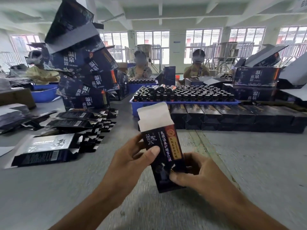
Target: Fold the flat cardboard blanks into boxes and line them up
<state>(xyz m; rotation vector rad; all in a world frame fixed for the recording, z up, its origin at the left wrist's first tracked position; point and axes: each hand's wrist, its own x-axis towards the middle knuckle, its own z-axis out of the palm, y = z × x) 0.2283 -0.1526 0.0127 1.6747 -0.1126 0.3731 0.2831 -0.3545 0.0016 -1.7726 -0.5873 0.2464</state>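
Squaring up one box (163,151) at frame centre, left hand (131,161) gripping its side, right hand (194,174) pinching the bottom end; top flap open at 12 o'clock, next likely tuck, then join row (232,118) at 2 o'clock on tabletop (249,163).

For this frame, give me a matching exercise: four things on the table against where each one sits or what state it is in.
Things:
1. dark printed cardboard box with white open flaps
2. flat dark cardboard blanks
3. blue plastic tray of dark bottles
4. row of folded dark boxes

States:
A. lying fanned out on the left
B. held in both hands, left hand and right hand
C. lined up in front of the tray
D. behind the row

Pairs: 1-B, 2-A, 3-D, 4-C
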